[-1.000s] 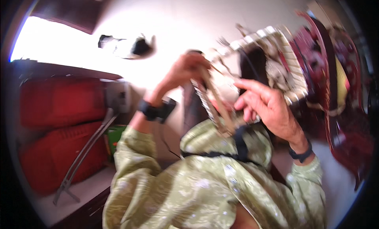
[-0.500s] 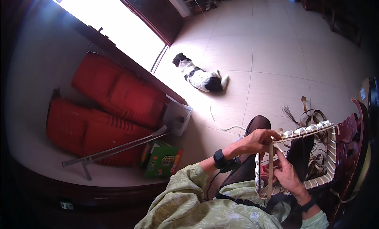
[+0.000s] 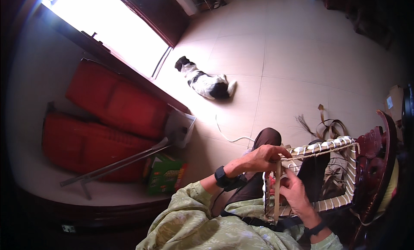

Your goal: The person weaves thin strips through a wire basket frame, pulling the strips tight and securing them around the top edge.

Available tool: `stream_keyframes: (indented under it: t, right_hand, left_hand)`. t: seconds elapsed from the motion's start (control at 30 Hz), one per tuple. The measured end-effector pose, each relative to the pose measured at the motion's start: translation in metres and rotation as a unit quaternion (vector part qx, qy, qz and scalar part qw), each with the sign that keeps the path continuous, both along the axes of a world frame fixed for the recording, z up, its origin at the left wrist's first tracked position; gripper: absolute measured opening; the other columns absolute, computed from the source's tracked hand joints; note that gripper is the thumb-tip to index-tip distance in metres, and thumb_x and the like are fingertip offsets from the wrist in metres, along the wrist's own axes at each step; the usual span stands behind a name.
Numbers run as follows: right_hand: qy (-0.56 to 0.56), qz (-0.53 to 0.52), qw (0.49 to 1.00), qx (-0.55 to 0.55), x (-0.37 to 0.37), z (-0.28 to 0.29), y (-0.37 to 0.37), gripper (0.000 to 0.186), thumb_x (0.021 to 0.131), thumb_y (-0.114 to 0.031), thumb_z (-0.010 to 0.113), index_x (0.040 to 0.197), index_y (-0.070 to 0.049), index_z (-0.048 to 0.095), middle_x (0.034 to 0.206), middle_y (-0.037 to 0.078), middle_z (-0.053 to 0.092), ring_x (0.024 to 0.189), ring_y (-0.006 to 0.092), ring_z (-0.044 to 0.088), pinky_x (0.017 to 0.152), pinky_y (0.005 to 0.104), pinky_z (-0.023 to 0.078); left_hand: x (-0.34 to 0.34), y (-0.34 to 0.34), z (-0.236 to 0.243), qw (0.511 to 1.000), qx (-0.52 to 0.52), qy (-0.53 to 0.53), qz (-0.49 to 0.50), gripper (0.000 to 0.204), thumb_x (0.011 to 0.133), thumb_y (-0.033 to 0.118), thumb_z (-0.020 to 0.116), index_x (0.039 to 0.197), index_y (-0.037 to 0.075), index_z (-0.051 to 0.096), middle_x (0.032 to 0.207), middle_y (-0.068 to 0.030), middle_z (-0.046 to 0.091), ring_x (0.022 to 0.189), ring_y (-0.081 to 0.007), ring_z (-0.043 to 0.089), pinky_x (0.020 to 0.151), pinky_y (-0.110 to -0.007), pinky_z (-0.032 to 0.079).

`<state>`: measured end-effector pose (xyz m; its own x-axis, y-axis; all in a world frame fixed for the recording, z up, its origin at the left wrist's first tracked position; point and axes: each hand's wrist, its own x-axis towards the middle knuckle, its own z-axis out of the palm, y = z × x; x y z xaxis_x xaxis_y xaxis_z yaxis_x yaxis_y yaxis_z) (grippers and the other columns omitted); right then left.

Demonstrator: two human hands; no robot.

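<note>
A rectangular frame, its sides wrapped in white and tan cord, lies tilted over my lap. A flat tan strip runs across its left end from the far side to the near side. My left hand pinches the strip's upper end at the frame's far left corner, with the thumb partly hidden. Inside the frame opening, my right hand has its index finger reaching up beside the strip and its thumb bent toward it. Whether the right fingers grip the strip cannot be made out.
Tan strips lie loose on the floor beyond the frame. A carved dark wooden chair stands at right. At left are red chairs, a metal crutch, a green box and a white bin. A black-and-white dog lies near the bright doorway.
The whole view has shifted, so everything sits farther left in the picture. My left hand keeps its hold at the frame corner. The right hand stays beside the strip, its fingers slightly more bent.
</note>
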<state>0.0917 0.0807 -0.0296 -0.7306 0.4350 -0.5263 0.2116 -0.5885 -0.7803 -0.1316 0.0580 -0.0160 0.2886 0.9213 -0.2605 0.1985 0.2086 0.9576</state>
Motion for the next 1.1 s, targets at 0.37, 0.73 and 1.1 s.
stream_keyframes:
  t: [0.37, 0.73, 1.1]
  right_hand:
    - [0.017, -0.062, 0.988, -0.14, -0.008, -0.003, -0.006, 0.018, 0.1, -0.012, 0.057, 0.113, -0.006, 0.067, 0.089, 0.002, 0.069, 0.065, 0.0091, 0.063, 0.056, 0.0236, 0.051]
    - [-0.106, 0.027, 0.752, 0.65, 0.029, 0.014, -0.013, 0.009, 0.082, 0.005, 0.068, 0.088, 0.001, 0.063, 0.103, 0.012, 0.059, 0.088, 0.0317, 0.062, 0.073, 0.0389, 0.052]
    - [-0.112, 0.19, 0.726, 0.652, 0.04, -0.006, -0.01, 0.006, 0.09, -0.008, 0.058, 0.087, -0.004, 0.062, 0.072, 0.013, 0.063, 0.074, 0.0336, 0.065, 0.068, 0.0432, 0.052]
  left_hand:
    - [-0.002, -0.002, -0.005, 0.999, -0.009, -0.033, -0.007, 0.055, 0.086, -0.005, 0.057, 0.14, 0.003, 0.051, 0.092, -0.011, 0.071, 0.07, -0.0131, 0.068, 0.062, -0.028, 0.056]
    - [-0.006, -0.003, -0.017, 0.998, -0.006, -0.053, 0.028, 0.056, 0.083, -0.009, 0.061, 0.138, -0.001, 0.055, 0.092, -0.0101, 0.073, 0.066, -0.0127, 0.069, 0.056, -0.025, 0.058]
    - [0.004, -0.018, -0.03, 0.975, 0.147, 0.017, 0.168, 0.037, 0.088, 0.003, 0.073, 0.124, 0.001, 0.066, 0.102, -0.0068, 0.074, 0.089, -0.0144, 0.069, 0.079, -0.028, 0.055]
